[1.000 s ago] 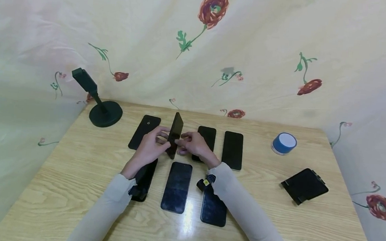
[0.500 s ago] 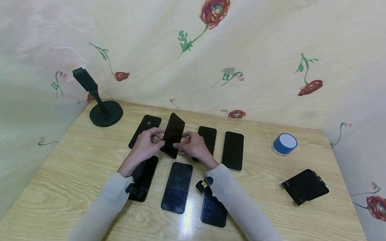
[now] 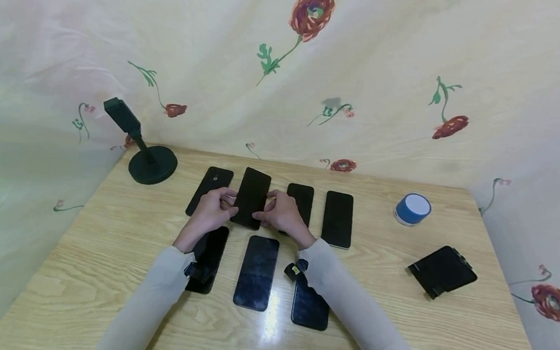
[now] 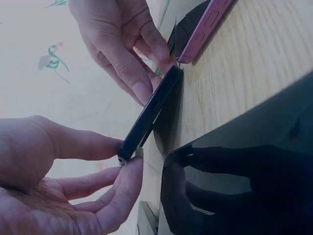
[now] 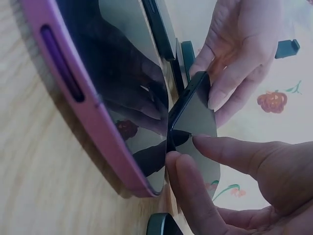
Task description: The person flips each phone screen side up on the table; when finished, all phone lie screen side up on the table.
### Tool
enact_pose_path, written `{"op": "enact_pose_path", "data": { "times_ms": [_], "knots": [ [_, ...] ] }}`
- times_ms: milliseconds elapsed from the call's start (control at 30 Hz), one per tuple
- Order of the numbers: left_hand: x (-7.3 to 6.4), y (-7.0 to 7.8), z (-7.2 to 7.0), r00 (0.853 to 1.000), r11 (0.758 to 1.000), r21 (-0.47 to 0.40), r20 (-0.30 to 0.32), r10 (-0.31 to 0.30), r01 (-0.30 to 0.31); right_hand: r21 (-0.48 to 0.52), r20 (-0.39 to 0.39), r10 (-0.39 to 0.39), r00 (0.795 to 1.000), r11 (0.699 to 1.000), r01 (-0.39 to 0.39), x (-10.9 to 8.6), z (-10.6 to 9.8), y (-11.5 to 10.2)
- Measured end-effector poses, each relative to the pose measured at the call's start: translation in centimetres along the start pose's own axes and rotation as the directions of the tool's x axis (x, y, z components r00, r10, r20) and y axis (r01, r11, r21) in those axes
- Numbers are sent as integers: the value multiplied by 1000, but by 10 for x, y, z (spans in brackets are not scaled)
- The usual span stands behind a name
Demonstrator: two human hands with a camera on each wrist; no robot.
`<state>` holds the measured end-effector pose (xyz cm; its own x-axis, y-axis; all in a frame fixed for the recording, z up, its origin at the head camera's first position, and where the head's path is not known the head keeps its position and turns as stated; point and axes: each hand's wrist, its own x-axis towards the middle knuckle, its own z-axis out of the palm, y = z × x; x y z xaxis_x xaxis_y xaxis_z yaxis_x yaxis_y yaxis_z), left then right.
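Note:
Both hands hold a black smartphone (image 3: 252, 195) in the back row of phones. My left hand (image 3: 211, 210) pinches its left edge between thumb and fingers, seen closely in the left wrist view. At the opposite edge my right hand (image 3: 283, 213) has its thumb on the screen and fingers under the side. The wrist views show the phone tilted, its left edge higher and its right edge close over the table. A phone with a camera mark (image 3: 217, 178) lies to the left, and another black phone (image 3: 302, 196) lies partly behind the right hand.
A phone (image 3: 338, 219) ends the back row. In front lie a phone (image 3: 208, 263) under the left wrist, a middle phone (image 3: 256, 273) and one (image 3: 311, 305) beneath the right forearm. A black stand (image 3: 153, 165), a blue-white round container (image 3: 412, 209) and a black folding holder (image 3: 443, 271) surround them.
The held phone has tipped from nearly on edge to almost flat, its screen now facing up. The left hand has shifted slightly left and down with its edge; both hands keep their grip.

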<state>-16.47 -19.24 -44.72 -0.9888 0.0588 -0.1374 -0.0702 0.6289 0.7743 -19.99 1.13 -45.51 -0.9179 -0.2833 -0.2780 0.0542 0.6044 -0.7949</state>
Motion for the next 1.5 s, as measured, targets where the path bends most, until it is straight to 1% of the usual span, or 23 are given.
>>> {"op": "enact_pose_path", "data": {
  "times_ms": [133, 467, 567, 700, 833, 1100, 1300, 1400, 1500],
  "knots": [
    [2, 1, 1, 1000, 999, 28, 4, -19, 19, -15, -11, 8, 1000, 1000, -8, -1, 1, -1],
    [7, 5, 6, 995, 990, 103, 23, -96, 93, -16, -17, 20, 1000, 1000, -21, -4, 2, -1],
    [8, 6, 6, 993, 987, 115, 26, -116, 113, -8, -17, 19, 1000, 1000, -19, -4, 2, -1],
    [9, 7, 7, 991, 985, 119, 37, -130, 125, -4, -20, 25, 999, 1000, -25, -4, 2, -2],
    [10, 7, 6, 991, 985, 124, 44, -129, 122, -9, -19, 32, 999, 999, -32, -4, 1, -3],
    [12, 9, 6, 985, 980, 126, 57, -161, 152, -23, -7, 14, 1000, 1000, -15, -4, -2, -3],
    [11, 10, 7, 981, 978, 115, 70, -181, 172, -67, 9, -2, 1000, 998, 3, -4, -4, -5],
    [10, 10, 6, 983, 980, 113, 74, -171, 162, -98, 15, -1, 1000, 995, 2, -5, -6, -8],
    [7, 8, 5, 989, 987, 109, 73, -128, 120, -115, 11, -12, 1000, 993, 13, -5, -8, -12]
  ]
}}
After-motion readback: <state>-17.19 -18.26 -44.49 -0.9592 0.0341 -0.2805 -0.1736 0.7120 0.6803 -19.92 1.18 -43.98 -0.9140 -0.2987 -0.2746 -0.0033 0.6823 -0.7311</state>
